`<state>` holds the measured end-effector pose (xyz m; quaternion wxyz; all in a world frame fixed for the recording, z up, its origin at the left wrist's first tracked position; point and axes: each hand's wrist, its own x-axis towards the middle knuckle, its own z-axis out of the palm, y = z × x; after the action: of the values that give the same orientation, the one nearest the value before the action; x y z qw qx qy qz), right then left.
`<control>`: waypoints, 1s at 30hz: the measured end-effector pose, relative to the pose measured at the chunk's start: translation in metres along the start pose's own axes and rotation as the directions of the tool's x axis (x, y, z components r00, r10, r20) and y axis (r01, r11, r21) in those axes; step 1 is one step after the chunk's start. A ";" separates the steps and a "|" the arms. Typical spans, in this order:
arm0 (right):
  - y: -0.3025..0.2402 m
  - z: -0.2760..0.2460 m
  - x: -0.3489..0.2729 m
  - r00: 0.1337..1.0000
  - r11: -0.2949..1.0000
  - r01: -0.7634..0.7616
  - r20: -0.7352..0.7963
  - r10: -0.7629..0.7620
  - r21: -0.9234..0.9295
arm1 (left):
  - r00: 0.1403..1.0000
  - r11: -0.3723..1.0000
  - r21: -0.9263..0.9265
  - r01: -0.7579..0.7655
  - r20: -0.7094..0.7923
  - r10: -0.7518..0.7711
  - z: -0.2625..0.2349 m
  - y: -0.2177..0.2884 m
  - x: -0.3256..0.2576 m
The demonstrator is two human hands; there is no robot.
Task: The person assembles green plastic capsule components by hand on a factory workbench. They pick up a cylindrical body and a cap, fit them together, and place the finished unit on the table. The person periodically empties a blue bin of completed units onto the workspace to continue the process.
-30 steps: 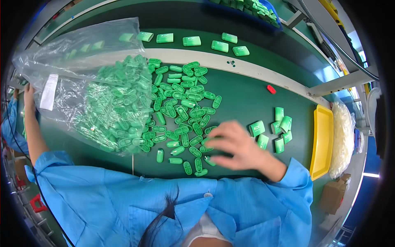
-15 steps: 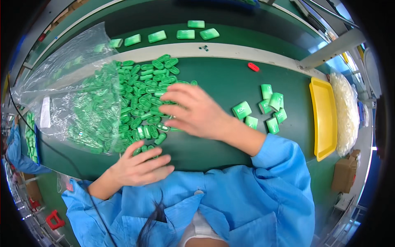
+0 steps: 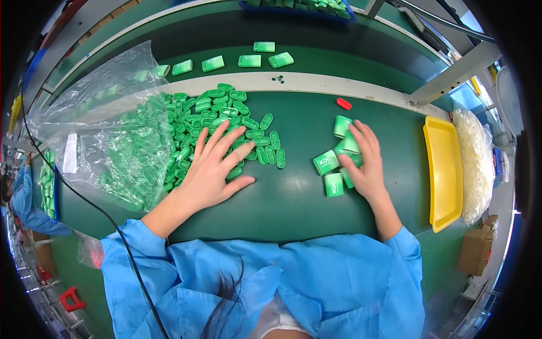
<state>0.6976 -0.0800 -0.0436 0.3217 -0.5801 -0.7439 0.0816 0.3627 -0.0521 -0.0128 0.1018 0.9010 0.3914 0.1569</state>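
My left hand (image 3: 212, 175) lies with fingers spread over the near right part of a heap of green oval plastic pieces (image 3: 186, 121). Some of these pieces have strayed out past its fingertips. At the right, my right hand (image 3: 366, 164) reaches over a small cluster of green block-shaped cases (image 3: 326, 162) with pale printing. Its thumb and fingers are apart and partly cover the cases; I see none gripped. Part of the heap lies under or inside a clear plastic bag (image 3: 101, 124). A single red oval piece (image 3: 344, 104) rests beyond the cluster.
A pale rail (image 3: 316, 83) crosses behind the work surface, with several green cases (image 3: 249, 60) on the far side. A yellow tray (image 3: 445, 175) and a filled white bag (image 3: 472, 164) stand at the right. A dark cable (image 3: 93, 203) runs down the left.
My right hand has left the heap and moved right to the cases. My left hand has moved forward onto the heap. Several oval pieces now lie farther right, and the cases have shifted.
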 end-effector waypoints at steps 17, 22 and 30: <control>-0.029 0.022 0.123 0.971 0.925 -0.193 0.200 0.132 0.327 | 0.922 0.964 -0.137 0.226 -0.291 -0.257 0.002 -0.026 0.104; -0.034 0.030 0.132 0.943 0.985 0.155 0.285 -0.170 0.074 | 0.908 0.653 -0.723 0.224 -0.088 -0.410 0.013 -0.022 0.105; -0.057 0.024 0.136 0.856 0.993 -0.120 0.505 0.112 -0.017 | 0.916 -0.208 -0.946 0.250 0.301 -0.265 0.012 -0.042 0.109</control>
<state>0.6212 0.0327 0.0176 0.1146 -0.5798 -0.7652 0.2554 0.4088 0.0562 -0.0143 0.7698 0.4097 0.3135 0.3758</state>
